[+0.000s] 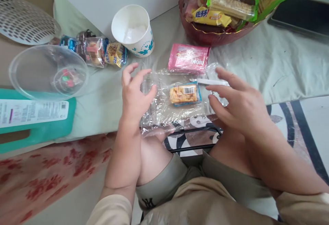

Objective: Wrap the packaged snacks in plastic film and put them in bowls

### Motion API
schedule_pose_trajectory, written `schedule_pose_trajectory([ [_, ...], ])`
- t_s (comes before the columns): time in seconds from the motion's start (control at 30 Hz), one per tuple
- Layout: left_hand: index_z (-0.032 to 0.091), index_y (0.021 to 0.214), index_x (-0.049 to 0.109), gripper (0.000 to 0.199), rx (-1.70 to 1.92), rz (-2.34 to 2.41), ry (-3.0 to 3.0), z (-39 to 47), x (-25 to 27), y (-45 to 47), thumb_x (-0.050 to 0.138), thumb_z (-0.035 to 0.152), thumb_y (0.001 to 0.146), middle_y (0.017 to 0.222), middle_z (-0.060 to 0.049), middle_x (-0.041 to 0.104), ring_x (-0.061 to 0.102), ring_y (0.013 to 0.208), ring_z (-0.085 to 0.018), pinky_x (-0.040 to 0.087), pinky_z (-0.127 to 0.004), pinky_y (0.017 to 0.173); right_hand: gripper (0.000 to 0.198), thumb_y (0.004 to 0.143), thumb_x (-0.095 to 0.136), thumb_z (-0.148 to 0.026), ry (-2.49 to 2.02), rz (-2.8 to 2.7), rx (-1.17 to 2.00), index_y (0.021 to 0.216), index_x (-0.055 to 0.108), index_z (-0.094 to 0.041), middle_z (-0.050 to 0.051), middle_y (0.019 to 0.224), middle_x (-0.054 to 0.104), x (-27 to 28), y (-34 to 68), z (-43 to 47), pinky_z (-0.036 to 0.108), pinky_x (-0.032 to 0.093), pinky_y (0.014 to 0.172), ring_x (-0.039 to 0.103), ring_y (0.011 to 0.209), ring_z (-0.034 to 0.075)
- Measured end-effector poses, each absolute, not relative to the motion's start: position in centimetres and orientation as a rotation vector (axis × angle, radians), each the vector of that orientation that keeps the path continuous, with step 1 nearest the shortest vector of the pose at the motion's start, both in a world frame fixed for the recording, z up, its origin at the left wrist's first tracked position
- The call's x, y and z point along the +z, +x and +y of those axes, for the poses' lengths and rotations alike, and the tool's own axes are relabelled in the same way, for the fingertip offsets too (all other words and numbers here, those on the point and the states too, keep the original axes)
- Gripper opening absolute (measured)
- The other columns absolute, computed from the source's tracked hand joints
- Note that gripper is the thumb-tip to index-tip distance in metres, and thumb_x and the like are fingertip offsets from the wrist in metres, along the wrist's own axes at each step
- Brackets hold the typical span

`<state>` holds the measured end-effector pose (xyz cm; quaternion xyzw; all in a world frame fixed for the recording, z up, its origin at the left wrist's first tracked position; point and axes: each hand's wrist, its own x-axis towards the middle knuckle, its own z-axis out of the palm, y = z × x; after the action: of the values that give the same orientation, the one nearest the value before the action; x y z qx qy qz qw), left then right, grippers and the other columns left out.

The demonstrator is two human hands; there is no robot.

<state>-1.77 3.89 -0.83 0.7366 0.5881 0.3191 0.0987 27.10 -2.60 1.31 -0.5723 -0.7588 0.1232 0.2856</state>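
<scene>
1. On a pale cloth-covered surface (100, 94), a crinkled clear plastic sheet or bag (160, 113) spreads before the seated person, overhanging the near edge.
2. A red gold-rimmed bowl (216, 38) holds snack packets, including a yellow one (210, 16). A clear tub (28, 72) shows red and green pieces (68, 77) at its base; the contents of a white paper cup (144, 48) are unclear.
3. A small wrapped snack (180, 94) rests on the plastic, between the hands. Its long axis runs left to right, barcode up, blue end rightward.
4. The left hand (140, 91) and right hand (230, 96) each have a loose, spread grip, holding nothing visible; whether the fingertips touch the plastic cannot be told.
</scene>
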Motion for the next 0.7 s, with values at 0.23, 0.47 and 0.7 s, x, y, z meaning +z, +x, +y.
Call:
schedule_pose_trajectory([
  [0.23,0.025,0.102,0.072,0.023,1.013,1.309,2.367,1.9,1.9,0.7,0.064,0.010,0.087,0.104,-0.003,0.074,0.073,0.099,-0.020,0.060,-0.036,0.097,0.028,0.097,0.055,-0.017,-1.284,-2.271,0.434,0.120,0.070,-0.020,0.013,0.124,0.075,2.3,23.2,-1.0,0.043,0.056,0.095,0.071,0.111,0.029],
  [0.47,0.017,0.132,0.063,0.049,0.518,1.331,2.257,3.2,-0.5,0.4,0.048,0.003,0.087,0.142,-0.012,0.069,0.063,0.137,-0.025,0.051,-0.045,0.120,0.058,0.089,0.064,-0.016,-1.533,-2.529,0.403,0.146,0.055,-0.023,0.013,0.135,0.071,1.0,22.1,0.6,0.044,0.048,0.091,0.067,0.113,0.034],
  [0.7,0.014,0.160,0.042,0.083,0.114,1.452,2.232,3.2,-0.6,0.3,0.050,0.001,0.079,0.171,-0.016,0.041,0.032,0.163,-0.035,0.031,-0.060,0.133,0.053,0.089,0.064,-0.015,-1.519,-2.619,0.300,0.141,0.057,-0.018,0.013,0.119,0.071,1.4,22.0,1.0,0.040,0.042,0.086,0.065,0.103,0.030],
])
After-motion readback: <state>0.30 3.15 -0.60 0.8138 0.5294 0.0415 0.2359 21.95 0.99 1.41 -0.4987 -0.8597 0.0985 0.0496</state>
